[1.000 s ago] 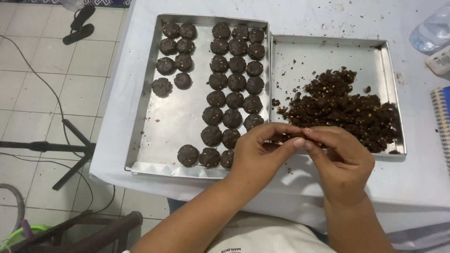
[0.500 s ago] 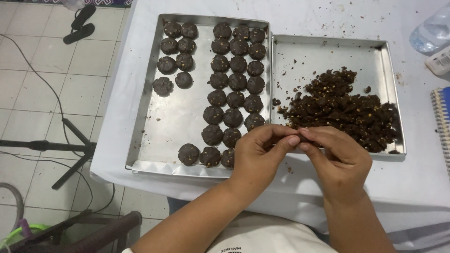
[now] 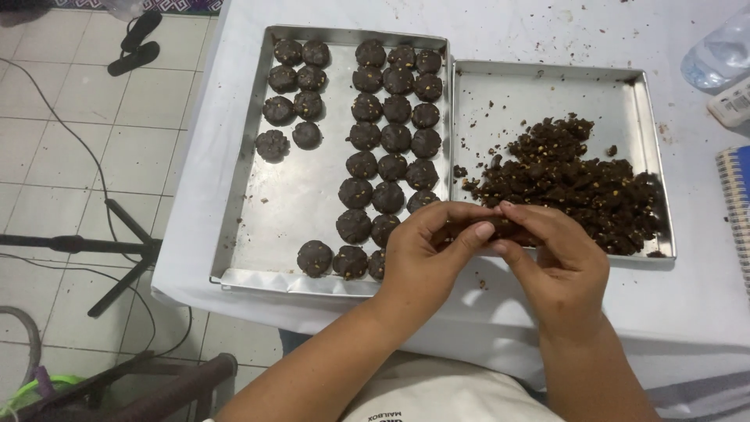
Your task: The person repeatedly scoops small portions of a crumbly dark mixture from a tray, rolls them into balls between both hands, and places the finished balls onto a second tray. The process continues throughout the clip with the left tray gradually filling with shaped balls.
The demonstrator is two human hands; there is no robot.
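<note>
My left hand [image 3: 426,254] and my right hand [image 3: 555,262] meet over the near edge of the table, fingers closed together around a small lump of dark dough [image 3: 500,229] that is mostly hidden between them. Just beyond the fingers lies a heap of loose dark dough [image 3: 578,184] with pale nut bits in the right metal tray [image 3: 547,94]. The left metal tray [image 3: 289,211] holds several round dark dough balls [image 3: 388,141] set in rows.
A white cloth covers the table [image 3: 687,297]. A plastic bottle [image 3: 715,55] and a spiral notebook [image 3: 734,195] sit at the right edge. On the tiled floor at left are a tripod leg [image 3: 117,246], cables and a pair of sandals [image 3: 133,43].
Both hands stay in place at the trays' front edge; the fingers have shifted slightly around the lump of dough. The trays have not moved.
</note>
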